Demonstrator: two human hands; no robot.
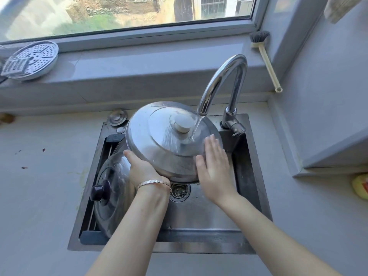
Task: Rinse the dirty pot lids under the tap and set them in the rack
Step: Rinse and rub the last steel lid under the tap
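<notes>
Holding lid [157, 140] under tap [224, 76] in left grip [143, 170], right grip [214, 166] released flat on it, grey counter [39, 196], window [119, 14]

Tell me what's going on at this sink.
A person is rinsing a steel lid with a pale knob under the running tap, over the sink. The left hand grips the lid's near rim and holds it tilted. The right hand lies flat, fingers straight, on its wet top. A second lid with a dark knob already stands in the rack on the sink's left.
</notes>
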